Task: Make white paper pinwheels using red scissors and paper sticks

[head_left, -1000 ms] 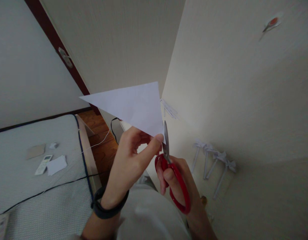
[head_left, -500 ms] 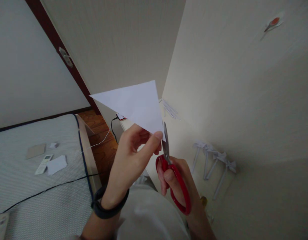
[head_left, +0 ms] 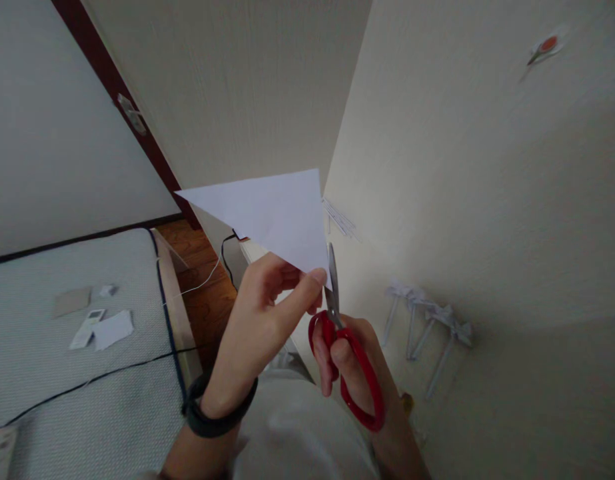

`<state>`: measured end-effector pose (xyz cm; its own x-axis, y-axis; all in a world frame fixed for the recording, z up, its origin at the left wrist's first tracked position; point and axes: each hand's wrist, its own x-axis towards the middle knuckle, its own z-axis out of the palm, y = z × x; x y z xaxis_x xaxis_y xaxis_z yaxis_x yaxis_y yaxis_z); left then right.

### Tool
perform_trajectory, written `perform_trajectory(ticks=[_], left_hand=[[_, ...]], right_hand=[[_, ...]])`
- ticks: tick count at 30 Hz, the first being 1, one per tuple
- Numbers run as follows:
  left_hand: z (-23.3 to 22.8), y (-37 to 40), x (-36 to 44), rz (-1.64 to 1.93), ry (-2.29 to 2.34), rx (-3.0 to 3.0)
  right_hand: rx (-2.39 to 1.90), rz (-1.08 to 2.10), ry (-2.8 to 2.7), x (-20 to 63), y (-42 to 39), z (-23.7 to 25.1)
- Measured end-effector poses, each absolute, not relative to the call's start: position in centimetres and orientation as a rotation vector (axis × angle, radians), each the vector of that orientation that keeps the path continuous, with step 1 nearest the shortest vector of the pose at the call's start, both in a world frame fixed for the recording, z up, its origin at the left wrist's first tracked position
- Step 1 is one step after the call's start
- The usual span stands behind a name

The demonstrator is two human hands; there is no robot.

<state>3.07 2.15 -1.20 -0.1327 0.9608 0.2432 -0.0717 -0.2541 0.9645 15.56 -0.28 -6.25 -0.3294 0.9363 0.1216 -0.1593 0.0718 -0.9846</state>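
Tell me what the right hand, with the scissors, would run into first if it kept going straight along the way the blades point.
The right hand aims the red scissors upward. First in line, probably, is the white paper triangle pinched by the left hand; the blades already sit at its lower right edge. Beyond is wall, depth unclear.

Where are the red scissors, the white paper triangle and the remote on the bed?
red scissors (head_left: 360, 387): head view, on the red handle loop.
white paper triangle (head_left: 277, 213): head view, on its flat middle.
remote (head_left: 86, 329): head view, on its body.
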Motion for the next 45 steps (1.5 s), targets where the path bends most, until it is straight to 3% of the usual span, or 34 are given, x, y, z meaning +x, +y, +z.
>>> perform_trajectory(ticks=[45], left_hand=[[-2.7,2.6,2.6,1.567,1.096,1.236]], right_hand=[[-0.946,1.454,-1.402,15.2,-0.7,-6.1]])
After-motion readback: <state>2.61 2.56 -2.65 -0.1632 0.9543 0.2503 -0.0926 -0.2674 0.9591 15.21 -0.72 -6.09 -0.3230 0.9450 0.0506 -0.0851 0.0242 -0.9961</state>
